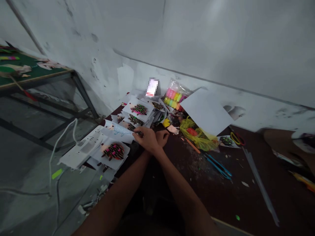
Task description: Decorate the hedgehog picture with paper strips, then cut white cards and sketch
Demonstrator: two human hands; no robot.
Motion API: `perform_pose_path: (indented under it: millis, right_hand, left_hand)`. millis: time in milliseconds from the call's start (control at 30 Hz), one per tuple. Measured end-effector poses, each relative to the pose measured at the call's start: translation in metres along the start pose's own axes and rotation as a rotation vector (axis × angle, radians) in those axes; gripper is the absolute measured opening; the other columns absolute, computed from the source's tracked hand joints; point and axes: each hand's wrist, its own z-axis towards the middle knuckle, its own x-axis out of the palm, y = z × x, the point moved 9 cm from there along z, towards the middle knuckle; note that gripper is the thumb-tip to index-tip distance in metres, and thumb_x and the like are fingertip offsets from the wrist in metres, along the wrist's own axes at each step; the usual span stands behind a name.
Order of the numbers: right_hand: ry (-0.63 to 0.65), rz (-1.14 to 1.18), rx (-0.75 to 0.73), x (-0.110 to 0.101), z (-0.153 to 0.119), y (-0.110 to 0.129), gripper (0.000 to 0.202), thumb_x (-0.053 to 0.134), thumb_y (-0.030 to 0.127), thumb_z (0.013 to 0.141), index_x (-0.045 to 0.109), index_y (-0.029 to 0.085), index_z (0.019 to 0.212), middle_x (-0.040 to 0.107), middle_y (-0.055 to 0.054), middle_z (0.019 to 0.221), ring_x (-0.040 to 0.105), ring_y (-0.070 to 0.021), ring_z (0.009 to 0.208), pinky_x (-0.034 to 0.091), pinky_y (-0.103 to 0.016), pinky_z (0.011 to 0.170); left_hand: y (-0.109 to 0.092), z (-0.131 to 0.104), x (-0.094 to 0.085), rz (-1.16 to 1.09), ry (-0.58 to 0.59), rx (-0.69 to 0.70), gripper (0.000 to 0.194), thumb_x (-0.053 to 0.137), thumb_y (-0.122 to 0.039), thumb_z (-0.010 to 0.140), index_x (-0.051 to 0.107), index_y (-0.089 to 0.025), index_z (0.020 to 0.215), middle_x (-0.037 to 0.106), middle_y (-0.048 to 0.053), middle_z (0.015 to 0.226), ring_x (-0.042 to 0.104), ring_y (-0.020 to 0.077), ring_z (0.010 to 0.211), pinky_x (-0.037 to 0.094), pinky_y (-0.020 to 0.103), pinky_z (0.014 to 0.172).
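My forearms cross, the right over the left. My right hand [145, 139] is on the left side, its fingers closed at the edge of the paper cards. A small dark thing shows at its fingertips, too small to name. Beside them lies a card with a light blue hedgehog drawing [120, 129]. My left hand [162, 137] is curled on the dark table, partly hidden behind the right wrist; what it holds, if anything, is hidden. Nearer me is a stack topped by a hedgehog card with brown and pink spines [113, 151]. More hedgehog cards [139, 109] are piled behind.
Behind are a lit phone [152, 88], a bag of coloured clay [175, 97] and a white sheet [206, 109]. To the right lie a yellow plastic bag [204, 139], an orange stick [193, 146], blue-handled scissors [219, 167], yellow-red scissors [237, 139] and a clear strip [261, 185].
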Motion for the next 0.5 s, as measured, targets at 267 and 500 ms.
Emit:
perform_pose_path:
  millis: [267, 500]
  right_hand:
    - [-0.009, 0.029, -0.032, 0.0004, -0.0006, -0.0012, 0.024, 0.069, 0.02, 0.085, 0.074, 0.022, 0.108, 0.073, -0.002, 0.101, 0.064, -0.0134, 0.071, 0.052, -0.026, 0.074]
    - [-0.085, 0.015, -0.088, -0.0066, -0.005, 0.003, 0.027, 0.066, 0.019, 0.087, 0.072, 0.02, 0.114, 0.071, -0.005, 0.109, 0.063, -0.0124, 0.069, 0.052, -0.025, 0.073]
  left_hand:
    - [-0.0002, -0.0001, 0.0012, 0.015, -0.001, 0.011, 0.025, 0.06, 0.0, 0.081, 0.077, -0.017, 0.088, 0.079, 0.004, 0.091, 0.07, 0.0177, 0.083, 0.054, 0.029, 0.081]
    - [0.0032, -0.0012, 0.003, 0.037, -0.001, 0.017, 0.026, 0.06, -0.004, 0.082, 0.078, -0.018, 0.094, 0.078, 0.004, 0.093, 0.069, 0.0181, 0.084, 0.055, 0.031, 0.084]
